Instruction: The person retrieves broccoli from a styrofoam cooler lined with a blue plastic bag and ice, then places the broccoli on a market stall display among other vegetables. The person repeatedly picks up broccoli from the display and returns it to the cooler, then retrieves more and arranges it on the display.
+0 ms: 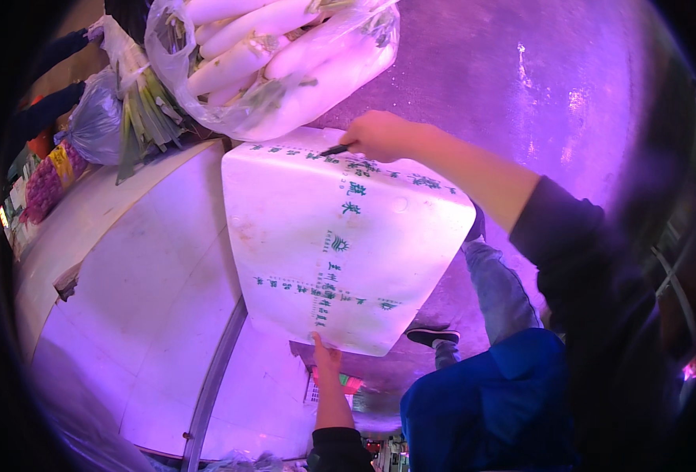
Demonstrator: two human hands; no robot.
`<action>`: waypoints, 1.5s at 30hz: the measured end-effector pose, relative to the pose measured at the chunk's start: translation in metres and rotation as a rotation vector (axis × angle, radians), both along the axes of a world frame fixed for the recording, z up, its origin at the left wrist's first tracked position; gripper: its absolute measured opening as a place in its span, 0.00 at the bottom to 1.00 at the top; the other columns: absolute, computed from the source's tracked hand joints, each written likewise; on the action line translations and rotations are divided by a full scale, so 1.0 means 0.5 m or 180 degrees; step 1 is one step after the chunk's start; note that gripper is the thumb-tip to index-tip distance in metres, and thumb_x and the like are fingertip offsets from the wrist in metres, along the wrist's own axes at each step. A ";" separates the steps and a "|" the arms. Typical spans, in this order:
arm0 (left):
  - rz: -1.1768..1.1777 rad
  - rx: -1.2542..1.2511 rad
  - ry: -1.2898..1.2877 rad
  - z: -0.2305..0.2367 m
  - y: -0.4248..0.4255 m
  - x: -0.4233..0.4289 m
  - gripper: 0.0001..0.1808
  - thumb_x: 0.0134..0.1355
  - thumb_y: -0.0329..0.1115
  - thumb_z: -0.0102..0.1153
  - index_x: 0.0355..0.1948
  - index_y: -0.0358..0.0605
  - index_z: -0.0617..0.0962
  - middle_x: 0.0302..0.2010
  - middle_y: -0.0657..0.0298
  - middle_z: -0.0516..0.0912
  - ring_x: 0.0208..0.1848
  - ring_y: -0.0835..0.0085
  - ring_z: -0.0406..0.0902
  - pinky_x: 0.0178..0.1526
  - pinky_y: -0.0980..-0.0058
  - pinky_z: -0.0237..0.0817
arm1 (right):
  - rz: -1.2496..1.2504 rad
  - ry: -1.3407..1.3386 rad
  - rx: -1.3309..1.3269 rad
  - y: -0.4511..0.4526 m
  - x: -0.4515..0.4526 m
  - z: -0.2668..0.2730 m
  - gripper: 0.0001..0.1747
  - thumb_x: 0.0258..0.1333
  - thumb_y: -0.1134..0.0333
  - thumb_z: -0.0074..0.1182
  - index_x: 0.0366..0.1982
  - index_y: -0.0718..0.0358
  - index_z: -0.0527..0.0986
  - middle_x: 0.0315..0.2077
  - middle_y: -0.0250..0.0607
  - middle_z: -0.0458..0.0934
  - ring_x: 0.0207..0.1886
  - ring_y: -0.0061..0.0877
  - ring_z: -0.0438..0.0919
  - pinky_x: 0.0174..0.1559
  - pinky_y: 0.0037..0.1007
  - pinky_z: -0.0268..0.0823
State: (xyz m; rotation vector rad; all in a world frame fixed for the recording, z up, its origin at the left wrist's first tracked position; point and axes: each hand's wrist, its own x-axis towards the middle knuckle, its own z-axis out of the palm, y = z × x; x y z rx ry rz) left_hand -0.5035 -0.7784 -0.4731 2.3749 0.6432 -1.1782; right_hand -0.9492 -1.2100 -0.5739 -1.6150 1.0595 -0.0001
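A white polystyrene foam box with green printing lies before me, its top and one side face showing. My right hand is at the box's far edge, its fingers closed around a black marker pen. The pen's tip points to the left, at or close to the printed side; whether it touches cannot be told. At the near lower edge, my left hand grips the box, with the thumb on its face and the other fingers partly hidden.
Beyond the box stands a clear plastic bag of white radishes. Bundled leeks, a tied plastic bag and a purple net bag are at upper left, beside another person's arms. A pale surface with a metal strip adjoins the box.
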 end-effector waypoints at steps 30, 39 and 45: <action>0.0075 -0.1163 0.0089 -0.048 0.150 -0.169 0.46 0.66 0.71 0.37 0.71 0.43 0.61 0.69 0.57 0.66 0.68 0.53 0.64 0.70 0.57 0.53 | -0.2765 0.0088 0.0960 0.362 -0.150 0.153 0.17 0.68 0.57 0.49 0.47 0.65 0.75 0.32 0.38 0.76 0.37 0.24 0.73 0.42 0.29 0.66; -0.1088 -0.1117 0.0051 0.128 0.230 -0.098 0.44 0.68 0.69 0.33 0.71 0.45 0.61 0.69 0.56 0.66 0.67 0.57 0.66 0.64 0.59 0.61 | -0.2874 -0.0433 0.0728 0.307 -0.158 0.425 0.16 0.69 0.58 0.47 0.46 0.64 0.73 0.36 0.41 0.82 0.37 0.29 0.79 0.41 0.32 0.71; 0.0793 -0.3631 0.1065 0.526 0.095 0.081 0.37 0.66 0.64 0.45 0.66 0.48 0.69 0.66 0.51 0.70 0.67 0.52 0.66 0.65 0.55 0.61 | -0.3767 -0.2186 0.1007 0.190 -0.098 0.612 0.16 0.72 0.57 0.44 0.48 0.63 0.69 0.39 0.43 0.82 0.37 0.27 0.82 0.37 0.25 0.73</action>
